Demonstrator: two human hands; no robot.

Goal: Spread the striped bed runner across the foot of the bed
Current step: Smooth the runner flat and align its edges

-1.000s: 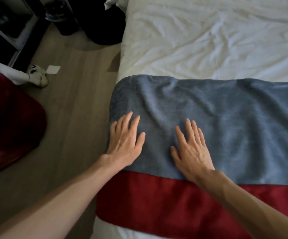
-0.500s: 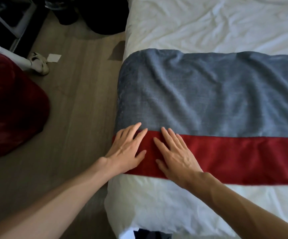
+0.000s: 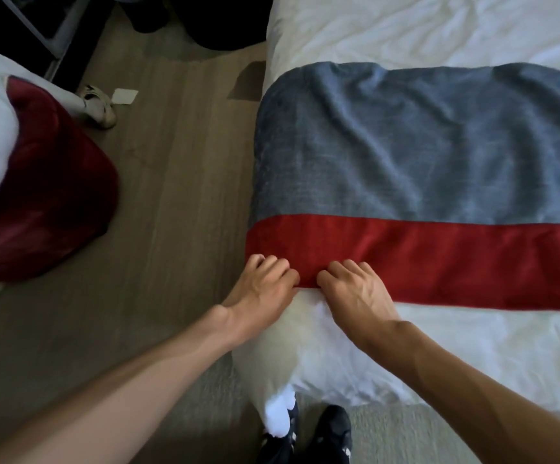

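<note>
The striped bed runner point(image 3: 422, 155), a wide grey-blue band with a red band along its near side, lies across the white bed point(image 3: 439, 31) and reaches out of view on the right. Its left end drapes over the bed's left side. My left hand point(image 3: 265, 286) and my right hand point(image 3: 355, 289) sit side by side at the runner's near red edge, close to the left corner. The fingers of both hands are curled and pinch that red hem against the white sheet.
Wooden floor point(image 3: 178, 195) runs along the bed's left side. A dark red cushion on white bedding point(image 3: 37, 182) sits at the left. A shoe point(image 3: 99, 105) and a paper scrap point(image 3: 125, 95) lie on the floor, dark bags at the top. My black shoes point(image 3: 332, 433) stand at the bed's corner.
Both hands slid toward me from the grey band over the red band to its near edge, and their flat fingers curled onto the hem. The view moved back, showing more white sheet.
</note>
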